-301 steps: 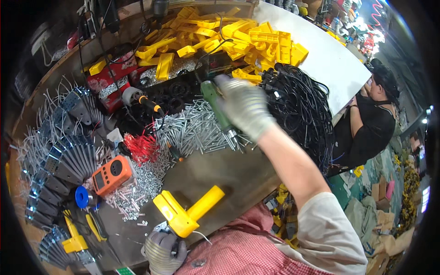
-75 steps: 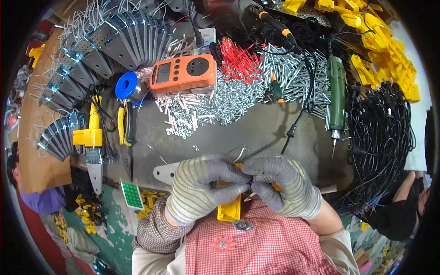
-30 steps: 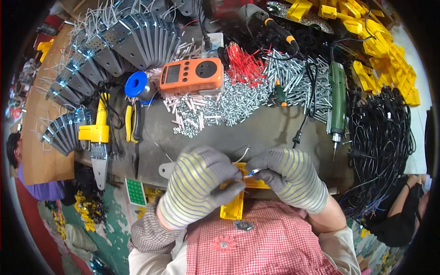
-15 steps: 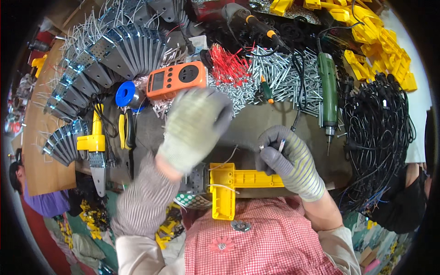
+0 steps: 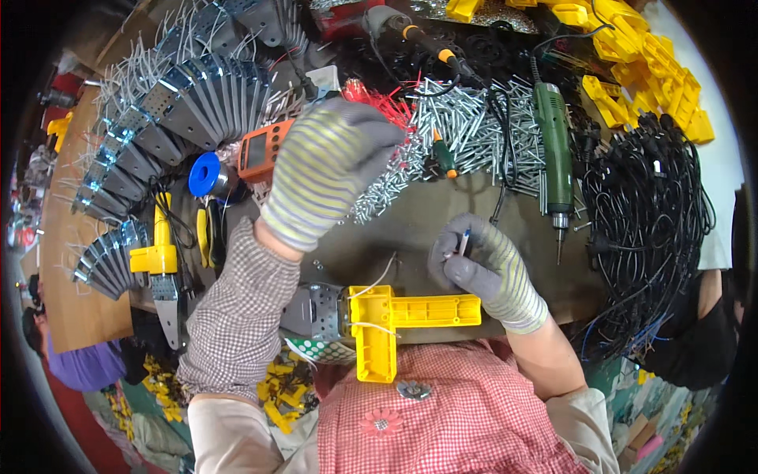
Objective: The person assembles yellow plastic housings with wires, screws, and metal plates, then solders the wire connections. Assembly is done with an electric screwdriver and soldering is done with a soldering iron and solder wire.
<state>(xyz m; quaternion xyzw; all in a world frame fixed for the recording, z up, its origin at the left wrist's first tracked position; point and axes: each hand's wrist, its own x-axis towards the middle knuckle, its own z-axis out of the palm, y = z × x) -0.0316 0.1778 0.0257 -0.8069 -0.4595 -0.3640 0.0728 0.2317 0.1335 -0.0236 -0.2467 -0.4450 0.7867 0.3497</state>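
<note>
Just beyond the yellow housing (image 5: 374,347), the right hand (image 5: 489,272) pinches a slim blue-tipped piece (image 5: 464,241) that could slip from thickly gloved fingers, while whatever the left hand (image 5: 328,174) grips, I can't tell.

- A workshop: a dark workbench (image 5: 410,212) carries parts in bulk, heaped by kind.
- Silver screws (image 5: 464,122), yellow plastic shells (image 5: 659,83) and black cables (image 5: 647,205) lie in piles; metal brackets (image 5: 205,107) stand in rows.
- Tools sit among them: a green power screwdriver (image 5: 555,146), pliers (image 5: 203,237).
- The wearer's left hand (image 5: 328,170) and right hand (image 5: 493,272) have striped work gloves.
- Others sit nearby, one purple sleeve (image 5: 83,359) showing.
</note>
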